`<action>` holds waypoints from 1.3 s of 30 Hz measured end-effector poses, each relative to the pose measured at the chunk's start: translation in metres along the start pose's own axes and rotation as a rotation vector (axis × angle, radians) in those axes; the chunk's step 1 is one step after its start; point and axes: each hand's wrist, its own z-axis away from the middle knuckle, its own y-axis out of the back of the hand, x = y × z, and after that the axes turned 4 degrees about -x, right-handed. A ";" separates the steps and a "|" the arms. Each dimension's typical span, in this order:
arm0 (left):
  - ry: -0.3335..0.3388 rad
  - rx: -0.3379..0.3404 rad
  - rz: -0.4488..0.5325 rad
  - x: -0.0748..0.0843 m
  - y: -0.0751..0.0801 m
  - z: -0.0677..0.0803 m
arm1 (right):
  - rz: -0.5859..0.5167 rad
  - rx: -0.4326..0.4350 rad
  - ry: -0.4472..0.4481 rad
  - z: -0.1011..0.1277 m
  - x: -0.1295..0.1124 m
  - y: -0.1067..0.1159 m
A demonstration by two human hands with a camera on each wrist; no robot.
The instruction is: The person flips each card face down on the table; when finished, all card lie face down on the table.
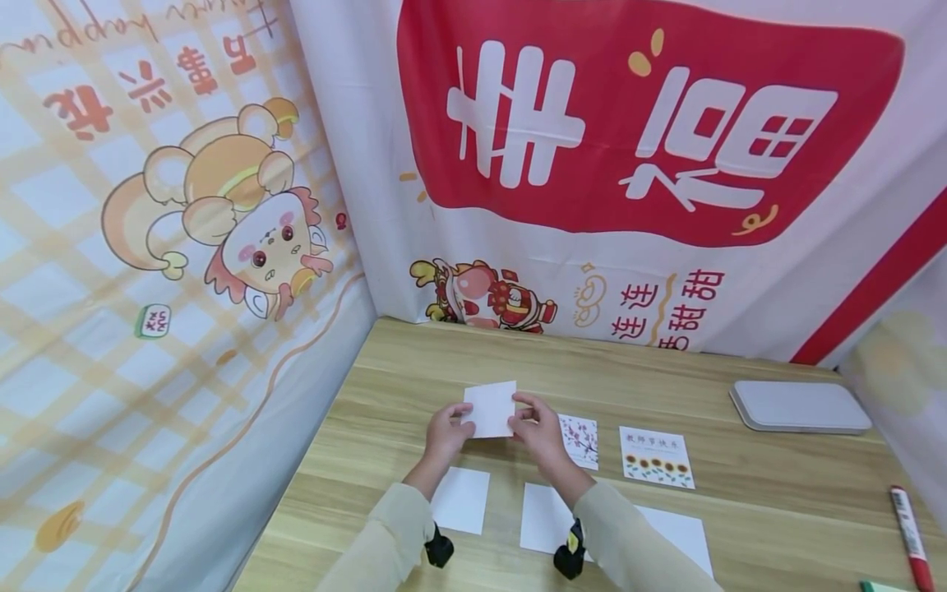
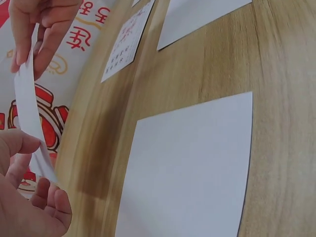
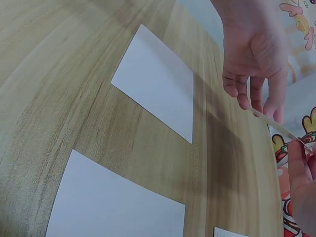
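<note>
A checked cloth [image 1: 192,247] printed with a cartoon animal is hanging beside the left edge of the wooden surface [image 1: 414,362]; a white cloth with a red panel [image 1: 651,205] is hanging along the back edge. My left hand [image 1: 447,433] is pinching the left edge of a white card [image 1: 491,409], thumb and fingers narrowed onto it; a first blank card [image 1: 460,500] is lying below this hand, nearest of the flat cards to the surface's left edge; the white card is being held clear of the surface, over its left half and toward the back edge, a plain face showing in the head view. My right hand [image 1: 538,427] is pinching the opposite edge of the white card, fingers likewise narrowed; a second blank card [image 1: 543,518] is lying below my right forearm, partly covered by it; a blossom card [image 1: 579,440] is lying just beyond my right wrist, a sunflower card [image 1: 657,456] farther right; a third blank card [image 1: 676,534] is lying partly under my sleeve. A pale case [image 1: 801,405] is resting near the back right corner; a green item [image 1: 880,587], too cropped to identify, is showing toward the near right corner; a red-and-white marker [image 1: 912,534] is lying near the right edge.
</note>
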 end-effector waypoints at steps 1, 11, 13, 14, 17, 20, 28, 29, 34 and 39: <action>0.012 0.002 0.015 -0.001 0.001 -0.001 | 0.003 0.005 -0.001 0.000 0.001 0.001; 0.048 0.024 0.077 -0.010 0.010 -0.003 | 0.016 0.030 -0.034 -0.003 0.011 0.005; 0.049 0.031 0.086 -0.011 0.011 -0.005 | 0.009 0.023 -0.037 -0.003 0.014 0.006; 0.046 0.034 0.093 -0.012 0.012 -0.006 | 0.003 0.020 -0.041 -0.003 0.015 0.007; 0.042 0.043 0.126 -0.013 0.015 -0.008 | -0.014 0.011 -0.047 -0.004 0.019 0.008; 0.034 0.044 0.149 -0.014 0.018 -0.009 | -0.031 0.005 -0.061 -0.005 0.022 0.009; 0.054 0.035 0.191 -0.018 0.021 -0.010 | -0.043 0.000 -0.085 -0.008 0.032 0.012; 0.059 0.035 0.192 -0.018 0.021 -0.011 | -0.040 -0.001 -0.086 -0.009 0.033 0.012; 0.081 0.028 0.185 -0.021 0.023 -0.012 | -0.007 -0.005 -0.101 -0.010 0.034 0.011; 0.080 0.003 0.178 -0.024 0.025 -0.013 | 0.010 -0.009 -0.124 -0.010 0.035 0.010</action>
